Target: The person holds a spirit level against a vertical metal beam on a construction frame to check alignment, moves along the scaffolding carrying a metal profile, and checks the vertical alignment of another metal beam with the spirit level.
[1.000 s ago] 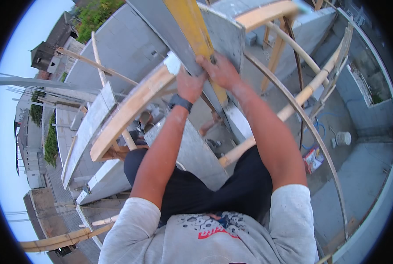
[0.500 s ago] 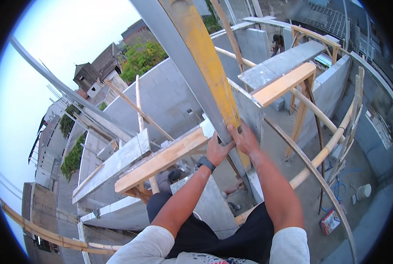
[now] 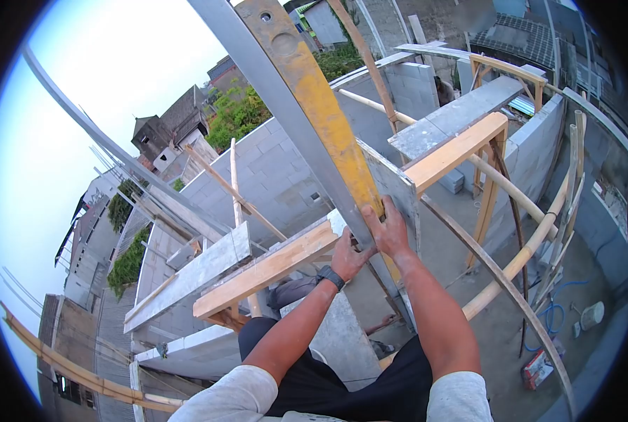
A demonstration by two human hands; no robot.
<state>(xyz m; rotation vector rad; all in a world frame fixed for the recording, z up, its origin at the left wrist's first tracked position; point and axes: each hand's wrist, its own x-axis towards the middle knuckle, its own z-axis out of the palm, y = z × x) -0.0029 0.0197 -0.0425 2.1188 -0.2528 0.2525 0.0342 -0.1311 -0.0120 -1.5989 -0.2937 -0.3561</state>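
A grey metal post (image 3: 279, 105) rises from between my knees and leans to the upper left in view. Flat along its right side lies a yellow spirit level (image 3: 321, 112), scuffed and dusty, with a round vial near its top. My left hand (image 3: 349, 257), with a dark wristband, is wrapped round the lower part of the post. Beside it my right hand (image 3: 387, 228) grips the level's edge against the post, its fingers partly hidden. Just right of that hand stands a thin grey panel (image 3: 395, 186).
Wooden trestles with planks (image 3: 272, 271) stand left and right (image 3: 461, 151). Bamboo poles (image 3: 514, 271) and a curved strip (image 3: 496, 271) cross at right. Below are a white bucket (image 3: 592, 314), a red-and-white bag (image 3: 537, 369) and another person's hand (image 3: 382, 324). A person (image 3: 443, 91) is at the back.
My view has tilted up, showing more of the level's top and the background. Both hands keep their hold on the post and level. The person below has shifted slightly.
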